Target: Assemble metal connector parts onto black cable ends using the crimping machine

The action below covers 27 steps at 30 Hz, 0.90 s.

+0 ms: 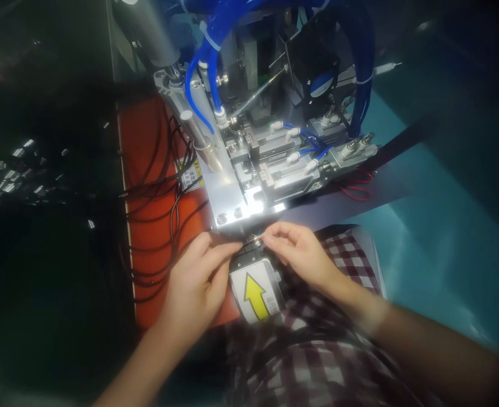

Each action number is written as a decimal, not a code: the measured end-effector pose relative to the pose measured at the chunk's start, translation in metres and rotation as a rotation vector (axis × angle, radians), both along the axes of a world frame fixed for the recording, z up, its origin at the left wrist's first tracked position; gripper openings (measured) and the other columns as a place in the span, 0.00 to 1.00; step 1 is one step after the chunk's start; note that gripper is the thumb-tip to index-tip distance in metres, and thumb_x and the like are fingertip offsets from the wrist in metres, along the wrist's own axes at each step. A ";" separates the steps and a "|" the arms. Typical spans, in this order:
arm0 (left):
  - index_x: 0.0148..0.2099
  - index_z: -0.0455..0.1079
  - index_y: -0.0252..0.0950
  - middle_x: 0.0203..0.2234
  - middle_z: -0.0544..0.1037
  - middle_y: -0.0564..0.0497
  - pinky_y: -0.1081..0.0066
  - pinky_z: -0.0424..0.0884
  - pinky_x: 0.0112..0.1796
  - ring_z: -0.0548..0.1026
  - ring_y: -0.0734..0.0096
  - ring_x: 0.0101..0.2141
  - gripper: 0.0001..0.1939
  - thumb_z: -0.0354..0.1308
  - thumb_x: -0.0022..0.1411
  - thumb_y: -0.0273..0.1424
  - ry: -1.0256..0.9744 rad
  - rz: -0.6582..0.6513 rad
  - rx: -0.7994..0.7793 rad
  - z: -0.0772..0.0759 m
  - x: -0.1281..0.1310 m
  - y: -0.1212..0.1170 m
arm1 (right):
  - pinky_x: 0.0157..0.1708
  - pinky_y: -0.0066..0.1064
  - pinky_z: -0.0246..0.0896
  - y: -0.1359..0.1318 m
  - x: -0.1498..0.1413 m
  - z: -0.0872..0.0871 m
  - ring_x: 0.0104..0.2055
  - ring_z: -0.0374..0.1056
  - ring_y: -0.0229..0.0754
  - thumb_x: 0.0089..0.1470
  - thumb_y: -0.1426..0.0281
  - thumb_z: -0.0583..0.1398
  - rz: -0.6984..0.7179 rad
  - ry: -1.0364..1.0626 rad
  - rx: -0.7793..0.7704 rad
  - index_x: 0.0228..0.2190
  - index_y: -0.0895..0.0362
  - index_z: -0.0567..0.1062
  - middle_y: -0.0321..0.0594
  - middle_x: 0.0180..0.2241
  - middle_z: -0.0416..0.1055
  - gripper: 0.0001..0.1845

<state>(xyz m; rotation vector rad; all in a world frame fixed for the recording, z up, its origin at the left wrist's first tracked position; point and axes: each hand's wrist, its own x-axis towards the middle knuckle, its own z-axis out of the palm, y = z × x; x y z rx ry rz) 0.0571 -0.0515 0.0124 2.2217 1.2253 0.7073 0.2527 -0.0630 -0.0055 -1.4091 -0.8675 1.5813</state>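
My left hand (201, 274) and my right hand (298, 251) meet at the front of a metal machine (228, 200). Between their fingertips runs a thin wire-like piece (256, 239) with a small bright, coppery spot. The thumb and index finger of each hand are pinched together at its ends. It lies just over a small dark fixture, under the machine's lit front edge. Directly below is a white cover (256, 291) with a yellow arrow. My fingers hide the ends of the piece.
Long black cables (173, 215) trail over an orange surface (145, 130) left of the machine. Blue air tubes (209, 62) and small pneumatic cylinders (292, 183) crowd above the hands. Red wires (357, 186) hang at the right. Checkered cloth (317, 367) covers my lap.
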 end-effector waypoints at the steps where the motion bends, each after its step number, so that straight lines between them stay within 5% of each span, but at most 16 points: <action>1: 0.46 0.74 0.37 0.34 0.71 0.50 0.74 0.69 0.35 0.72 0.72 0.35 0.13 0.52 0.64 0.21 0.005 -0.010 -0.001 0.000 -0.001 0.000 | 0.18 0.24 0.48 0.000 0.000 0.000 0.17 0.51 0.29 0.51 0.68 0.62 -0.002 0.007 0.000 0.26 0.59 0.72 0.26 0.16 0.58 0.07; 11: 0.45 0.73 0.36 0.36 0.73 0.50 0.76 0.70 0.37 0.73 0.73 0.37 0.12 0.52 0.64 0.20 0.037 -0.027 0.046 -0.001 -0.002 0.002 | 0.24 0.26 0.58 -0.002 0.001 -0.004 0.25 0.62 0.34 0.51 0.68 0.62 0.032 0.011 0.007 0.27 0.58 0.72 0.34 0.24 0.68 0.06; 27: 0.47 0.71 0.35 0.35 0.71 0.49 0.75 0.69 0.34 0.72 0.71 0.35 0.15 0.48 0.63 0.18 0.215 -0.149 0.181 -0.002 -0.006 0.004 | 0.22 0.27 0.55 -0.001 0.005 -0.002 0.23 0.59 0.34 0.54 0.70 0.58 0.126 -0.352 0.221 0.27 0.58 0.71 0.33 0.22 0.64 0.05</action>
